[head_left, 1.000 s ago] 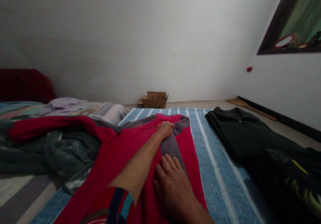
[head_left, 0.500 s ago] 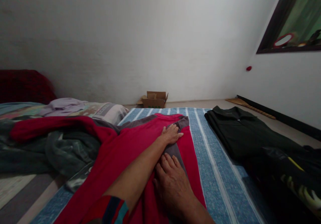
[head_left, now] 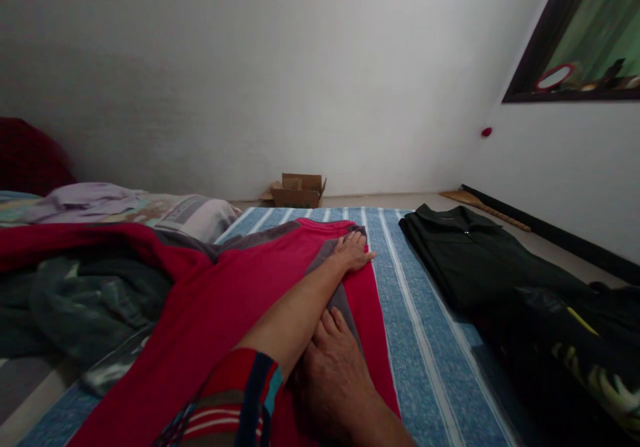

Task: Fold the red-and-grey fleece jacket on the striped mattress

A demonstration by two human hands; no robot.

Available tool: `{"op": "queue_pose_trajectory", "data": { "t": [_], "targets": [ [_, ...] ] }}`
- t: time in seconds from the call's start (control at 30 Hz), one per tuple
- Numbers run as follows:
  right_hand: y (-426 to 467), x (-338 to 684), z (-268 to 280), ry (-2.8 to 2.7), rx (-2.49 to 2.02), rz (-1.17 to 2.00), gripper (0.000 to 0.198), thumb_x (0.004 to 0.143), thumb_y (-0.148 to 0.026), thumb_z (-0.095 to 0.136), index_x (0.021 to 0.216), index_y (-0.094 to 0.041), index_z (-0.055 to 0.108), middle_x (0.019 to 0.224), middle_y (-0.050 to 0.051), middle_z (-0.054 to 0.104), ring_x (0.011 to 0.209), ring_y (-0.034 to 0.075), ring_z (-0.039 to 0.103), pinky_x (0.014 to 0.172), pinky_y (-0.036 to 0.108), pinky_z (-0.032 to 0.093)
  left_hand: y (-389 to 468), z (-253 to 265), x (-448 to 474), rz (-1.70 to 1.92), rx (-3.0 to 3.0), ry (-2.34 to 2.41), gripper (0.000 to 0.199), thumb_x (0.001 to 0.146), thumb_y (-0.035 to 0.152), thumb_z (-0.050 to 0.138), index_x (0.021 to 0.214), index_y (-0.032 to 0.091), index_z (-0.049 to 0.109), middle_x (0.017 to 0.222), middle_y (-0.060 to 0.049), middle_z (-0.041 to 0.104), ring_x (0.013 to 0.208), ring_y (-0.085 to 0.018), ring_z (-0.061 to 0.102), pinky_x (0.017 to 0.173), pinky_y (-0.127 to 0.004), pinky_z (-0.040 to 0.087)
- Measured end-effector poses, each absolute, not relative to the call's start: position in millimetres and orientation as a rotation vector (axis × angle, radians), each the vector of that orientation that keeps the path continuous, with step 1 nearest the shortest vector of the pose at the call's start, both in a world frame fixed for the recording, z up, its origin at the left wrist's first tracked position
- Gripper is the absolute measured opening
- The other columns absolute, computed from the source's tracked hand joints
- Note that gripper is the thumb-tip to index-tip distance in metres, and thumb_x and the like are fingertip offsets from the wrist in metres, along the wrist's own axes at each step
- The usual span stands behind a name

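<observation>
A red long-sleeved top (head_left: 255,273) with grey shoulder panels lies spread on a blue and white striped cloth (head_left: 410,340). My left hand (head_left: 353,251) rests flat on the top near its collar, the fingers spread over the folded grey shoulder part. Closer to me, my right hand (head_left: 337,370) presses flat on the folded right side of the top. Its fingers lie on the fabric, some of them hidden by my left forearm. One red sleeve stretches out to the left over a rumpled dark green garment (head_left: 100,300).
Folded dark garments (head_left: 460,253) lie along the right side of the striped cloth, a black item with a yellow stripe (head_left: 560,327) nearer me. A lilac cloth (head_left: 87,200) lies at the left. An open cardboard box (head_left: 299,193) stands by the wall.
My left hand has slid a little farther out over the shoulder toward the top's right edge. My right hand stays on the fabric. The view has turned slightly to the right.
</observation>
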State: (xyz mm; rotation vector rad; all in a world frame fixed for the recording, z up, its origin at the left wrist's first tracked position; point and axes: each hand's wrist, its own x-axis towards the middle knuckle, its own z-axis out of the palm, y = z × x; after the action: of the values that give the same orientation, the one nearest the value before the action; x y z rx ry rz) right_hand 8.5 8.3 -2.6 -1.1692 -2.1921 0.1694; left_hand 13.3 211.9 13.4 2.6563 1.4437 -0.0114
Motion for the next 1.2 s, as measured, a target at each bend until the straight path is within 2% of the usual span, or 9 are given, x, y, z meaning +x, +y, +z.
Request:
{"op": "queue_pose_trajectory", "data": {
  "t": [0.17, 0.33, 0.53, 0.7, 0.83, 0.93, 1.03, 1.2],
  "targets": [
    [9, 8, -2, -2.227, -1.208, 0.196, 0.046, 0.092, -0.03, 0.044, 0.138, -0.024, 0.041, 0.138, 0.008, 0.047, 0.128, 0.028, 0.037, 0.107, 0.053, 0.026, 219, 7, 7, -0.02, 2.609, 1.394, 0.07, 0.091, 0.059, 0.021, 0.144, 0.014, 0.021, 0.155, -0.012, 0.013, 0.142, -0.022, 0.007, 0.113, -0.047, 0.011],
    [6, 10, 2, -2.258, -1.238, 0.198, 0.045, 0.093, -0.031, 0.042, 0.137, -0.023, 0.041, 0.138, 0.008, 0.047, 0.128, 0.029, 0.037, 0.107, 0.053, 0.027, 217, 5, 8, 0.03, 2.588, 1.423, 0.072, 0.09, 0.059, 0.024, 0.145, 0.012, 0.019, 0.155, -0.013, 0.009, 0.142, -0.023, 0.002, 0.113, -0.047, 0.008],
    [7, 10, 2, -2.265, -1.234, 0.151, 0.045, 0.093, -0.031, 0.042, 0.138, -0.024, 0.042, 0.138, 0.008, 0.047, 0.128, 0.027, 0.036, 0.108, 0.053, 0.027, 220, 7, 11, -0.031, 2.582, 1.404, 0.071, 0.088, 0.06, 0.03, 0.143, 0.015, 0.023, 0.155, -0.013, 0.012, 0.142, -0.025, 0.005, 0.112, -0.05, 0.009],
    [6, 10, 3, -2.26, -1.227, 0.162, 0.046, 0.092, -0.032, 0.045, 0.137, -0.023, 0.042, 0.138, 0.009, 0.046, 0.128, 0.028, 0.036, 0.108, 0.052, 0.026, 223, 17, 10, -0.035, 2.599, 1.381, 0.064, 0.09, 0.059, 0.032, 0.138, 0.017, 0.032, 0.153, -0.015, 0.019, 0.141, -0.026, 0.013, 0.11, -0.051, 0.015],
    [3, 10, 4, -2.285, -1.291, 0.146, 0.041, 0.093, -0.031, 0.042, 0.13, -0.016, 0.05, 0.137, 0.013, 0.047, 0.131, 0.028, 0.034, 0.109, 0.049, 0.025, 214, 38, -4, 0.046, 2.653, 1.38, 0.054, 0.093, 0.053, 0.029, 0.134, 0.018, 0.037, 0.153, -0.013, 0.018, 0.141, -0.024, 0.012, 0.11, -0.05, 0.017],
    [2, 11, 5, -2.311, -1.335, 0.131, 0.038, 0.093, -0.033, 0.042, 0.12, -0.012, 0.057, 0.133, 0.016, 0.05, 0.13, 0.03, 0.036, 0.108, 0.049, 0.025, 191, 55, -27, 0.114, 2.707, 1.344, 0.047, 0.095, 0.044, 0.031, 0.131, 0.016, 0.043, 0.15, -0.013, 0.028, 0.139, -0.023, 0.022, 0.111, -0.044, 0.022],
    [2, 11, 6, -2.318, -1.325, 0.125, 0.033, 0.091, -0.033, 0.046, 0.114, -0.015, 0.06, 0.129, 0.014, 0.053, 0.127, 0.029, 0.038, 0.107, 0.048, 0.026, 151, 66, -58, 0.175, 2.712, 1.364, 0.041, 0.093, 0.036, 0.035, 0.125, 0.015, 0.051, 0.144, -0.011, 0.04, 0.135, -0.021, 0.032, 0.111, -0.036, 0.026],
    [3, 14, 0, -2.318, -1.264, 0.058, 0.04, 0.091, -0.028, 0.045, 0.13, -0.018, 0.051, 0.134, 0.012, 0.051, 0.129, 0.025, 0.036, 0.107, 0.046, 0.027, 54, 63, -98, 0.253, 2.607, 1.444, 0.04, 0.088, 0.025, 0.044, 0.124, 0.011, 0.052, 0.143, -0.012, 0.042, 0.135, -0.021, 0.033, 0.112, -0.035, 0.026]
  ]
}}
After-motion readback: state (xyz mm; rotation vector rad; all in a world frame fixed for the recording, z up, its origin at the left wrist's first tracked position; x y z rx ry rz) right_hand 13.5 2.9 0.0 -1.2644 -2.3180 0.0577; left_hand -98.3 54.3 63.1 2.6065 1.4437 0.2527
